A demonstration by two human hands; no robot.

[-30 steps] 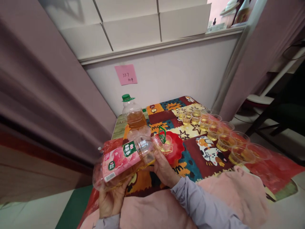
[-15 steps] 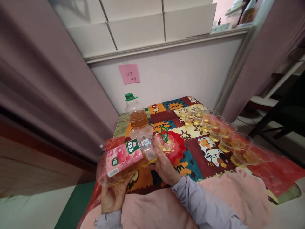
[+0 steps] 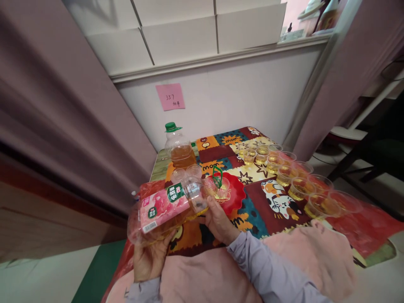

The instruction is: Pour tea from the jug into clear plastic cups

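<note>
My left hand (image 3: 148, 261) grips the base of a large clear bottle (image 3: 166, 208) with a pink label, tipped on its side, neck pointing right. My right hand (image 3: 217, 221) is wrapped round the bottle's neck end, near its green handle ring (image 3: 216, 176). The mouth is over a small clear cup (image 3: 223, 188) standing on a red plate (image 3: 237, 193). A little amber liquid lies in the bottle.
A second bottle with a green cap (image 3: 178, 147) stands at the table's back left, two empty cups (image 3: 186, 172) before it. Several filled cups (image 3: 285, 170) form a row to the right on the patterned tablecloth (image 3: 271, 202). A pink note (image 3: 170, 97) hangs on the wall.
The view has shifted slightly. The bottle stays tipped over the cup and both hands keep their hold.
</note>
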